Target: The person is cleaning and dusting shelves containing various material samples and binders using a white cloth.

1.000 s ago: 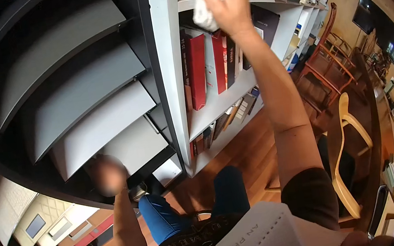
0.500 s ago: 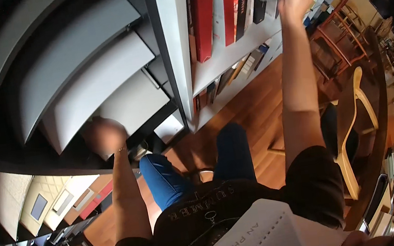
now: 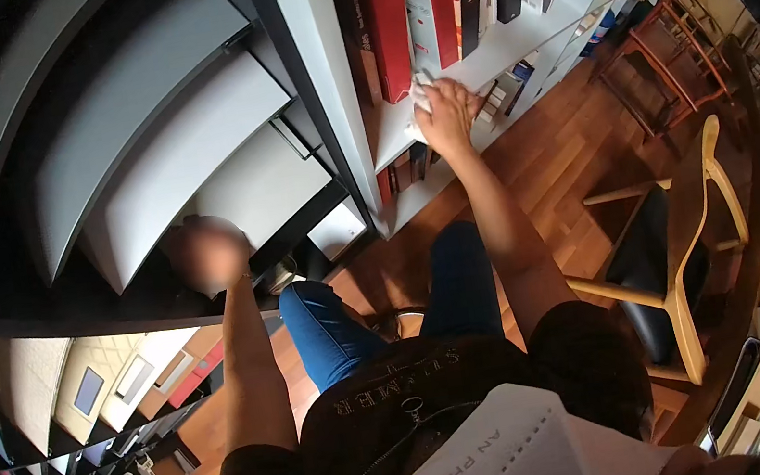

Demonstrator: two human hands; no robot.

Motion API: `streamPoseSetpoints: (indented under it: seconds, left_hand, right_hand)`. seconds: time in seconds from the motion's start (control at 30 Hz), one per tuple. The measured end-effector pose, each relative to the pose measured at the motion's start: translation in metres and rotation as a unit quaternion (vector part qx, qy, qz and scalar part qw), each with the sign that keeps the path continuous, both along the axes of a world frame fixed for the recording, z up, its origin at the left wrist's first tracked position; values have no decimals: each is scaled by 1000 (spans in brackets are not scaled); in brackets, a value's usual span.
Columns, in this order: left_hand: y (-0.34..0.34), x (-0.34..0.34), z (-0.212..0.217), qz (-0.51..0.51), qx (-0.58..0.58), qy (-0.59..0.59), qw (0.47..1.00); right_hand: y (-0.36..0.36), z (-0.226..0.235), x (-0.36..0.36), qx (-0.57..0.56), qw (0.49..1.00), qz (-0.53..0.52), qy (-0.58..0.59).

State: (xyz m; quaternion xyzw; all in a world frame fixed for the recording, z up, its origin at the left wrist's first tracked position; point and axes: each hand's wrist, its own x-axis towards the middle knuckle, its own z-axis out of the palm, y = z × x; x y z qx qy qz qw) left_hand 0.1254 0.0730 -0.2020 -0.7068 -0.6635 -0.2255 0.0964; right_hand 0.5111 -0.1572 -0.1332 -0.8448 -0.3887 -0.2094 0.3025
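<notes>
While the right hand grips a cloth at the shelf, the left hand blurs. Can't tell its grip.

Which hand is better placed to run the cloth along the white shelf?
Right hand, likely: it holds the cloth at the white shelf. The left hand, blurred, is across at the dark rack.

Right grip on white cloth at white bookshelf, blurred left grip beside pale panel, wooden chair at right

The cloth seems white, the thick book red
</notes>
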Motion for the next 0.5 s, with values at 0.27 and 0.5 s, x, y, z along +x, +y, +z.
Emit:
streamPoseSetpoints:
  seconds: [0.27,0.5]
  left_hand:
    - [8,5,-4,2,10,8,1000]
    - [5,3,-4,-15,71,-30,997]
  right_hand:
    - [19,10,37,-44,999,-3,27]
    - [11,11,22,-43,999,4,9]
